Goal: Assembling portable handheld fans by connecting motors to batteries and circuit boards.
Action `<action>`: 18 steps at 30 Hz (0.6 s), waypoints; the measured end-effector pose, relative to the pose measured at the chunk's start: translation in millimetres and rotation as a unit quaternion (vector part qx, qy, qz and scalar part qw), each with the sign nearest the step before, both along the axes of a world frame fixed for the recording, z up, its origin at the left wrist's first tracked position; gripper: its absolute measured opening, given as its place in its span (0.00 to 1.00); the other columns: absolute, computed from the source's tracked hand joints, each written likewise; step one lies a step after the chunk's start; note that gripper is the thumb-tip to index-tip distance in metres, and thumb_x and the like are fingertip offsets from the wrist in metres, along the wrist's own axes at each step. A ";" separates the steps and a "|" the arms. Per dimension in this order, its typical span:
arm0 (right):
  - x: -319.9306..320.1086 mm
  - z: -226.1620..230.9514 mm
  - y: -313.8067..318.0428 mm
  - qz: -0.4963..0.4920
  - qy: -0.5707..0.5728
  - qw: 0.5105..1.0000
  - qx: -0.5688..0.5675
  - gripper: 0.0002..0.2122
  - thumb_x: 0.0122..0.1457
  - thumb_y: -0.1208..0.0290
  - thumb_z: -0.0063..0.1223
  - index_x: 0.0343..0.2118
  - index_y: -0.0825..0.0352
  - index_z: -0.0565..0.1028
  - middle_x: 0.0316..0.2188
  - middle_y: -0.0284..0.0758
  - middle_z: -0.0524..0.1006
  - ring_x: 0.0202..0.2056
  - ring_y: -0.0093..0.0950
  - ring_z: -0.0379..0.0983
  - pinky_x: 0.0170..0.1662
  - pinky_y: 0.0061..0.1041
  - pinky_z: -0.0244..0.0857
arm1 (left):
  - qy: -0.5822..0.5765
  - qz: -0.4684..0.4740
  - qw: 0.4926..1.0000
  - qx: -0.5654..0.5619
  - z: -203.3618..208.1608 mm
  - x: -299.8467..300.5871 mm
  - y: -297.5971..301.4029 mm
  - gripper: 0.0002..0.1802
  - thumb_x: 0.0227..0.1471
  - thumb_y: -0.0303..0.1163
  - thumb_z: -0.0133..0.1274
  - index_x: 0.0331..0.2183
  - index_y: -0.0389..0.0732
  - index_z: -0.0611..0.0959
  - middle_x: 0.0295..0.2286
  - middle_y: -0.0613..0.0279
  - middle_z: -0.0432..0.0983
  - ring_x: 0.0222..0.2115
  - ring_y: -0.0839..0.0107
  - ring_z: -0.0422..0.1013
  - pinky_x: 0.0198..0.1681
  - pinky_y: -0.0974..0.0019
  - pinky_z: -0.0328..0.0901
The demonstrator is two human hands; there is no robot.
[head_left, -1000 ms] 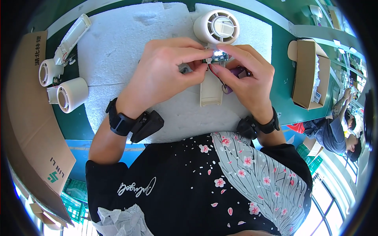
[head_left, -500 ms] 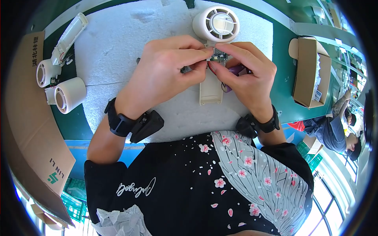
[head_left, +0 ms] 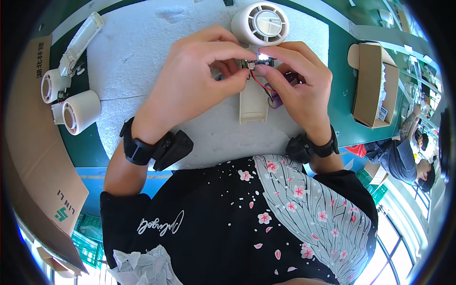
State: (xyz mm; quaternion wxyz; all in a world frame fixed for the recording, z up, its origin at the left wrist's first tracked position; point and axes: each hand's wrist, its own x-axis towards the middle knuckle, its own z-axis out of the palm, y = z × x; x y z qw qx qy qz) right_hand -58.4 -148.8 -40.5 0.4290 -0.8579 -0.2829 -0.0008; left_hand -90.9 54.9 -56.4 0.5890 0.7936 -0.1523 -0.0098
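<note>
A small circuit board (head_left: 269,62) with a bright white light is pinched between the thumb and forefinger of my right hand (head_left: 303,78). A white plug with red and black wires (head_left: 257,81) sits at the board's left end. These wires run to a purple cylindrical battery (head_left: 275,98), partly hidden under my right hand. Close to the plug, my left hand (head_left: 202,76) has its thumb and forefinger apart, fingertips beside the board. Below the board lies the cream handle shell (head_left: 253,107) of a handheld fan, whose round head (head_left: 260,23) is just beyond my fingers.
White foam sheet (head_left: 137,61) covers the green table under my hands. At the left lie more cream fan parts (head_left: 81,112) and an open handle (head_left: 81,43), beside a large cardboard box (head_left: 40,156). A smaller open carton (head_left: 375,85) stands right. Another person (head_left: 403,159) is far right.
My left thumb and forefinger have spread apart from their pinch at the plug, exposing it and the wires. The light on the board has come on.
</note>
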 end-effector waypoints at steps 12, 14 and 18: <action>-5.6 2.7 -0.7 -0.010 0.049 0.999 -0.005 0.09 0.48 0.79 0.66 0.33 0.68 0.80 0.29 0.32 0.76 0.22 0.15 0.73 0.22 0.11 0.61 | 0.180 -0.021 0.983 -0.044 5.4 -3.2 -3.8 0.20 0.47 0.19 0.56 0.45 0.39 0.77 0.31 0.65 0.75 0.30 0.81 0.70 0.32 0.77 0.66; -6.1 4.3 -0.1 -0.009 0.047 0.999 -0.011 0.09 0.48 0.79 0.66 0.33 0.68 0.80 0.29 0.32 0.76 0.23 0.15 0.73 0.23 0.11 0.61 | 0.155 0.002 0.987 -0.037 6.0 -5.1 -8.4 0.20 0.46 0.19 0.56 0.44 0.40 0.77 0.29 0.66 0.74 0.27 0.82 0.69 0.29 0.79 0.64; -6.5 5.4 0.3 -0.006 0.040 0.999 -0.025 0.09 0.47 0.79 0.66 0.33 0.68 0.80 0.30 0.32 0.76 0.24 0.15 0.73 0.24 0.12 0.62 | 0.130 0.042 0.991 -0.012 5.8 -8.7 -15.4 0.18 0.45 0.19 0.56 0.41 0.41 0.77 0.24 0.68 0.72 0.23 0.84 0.67 0.24 0.79 0.59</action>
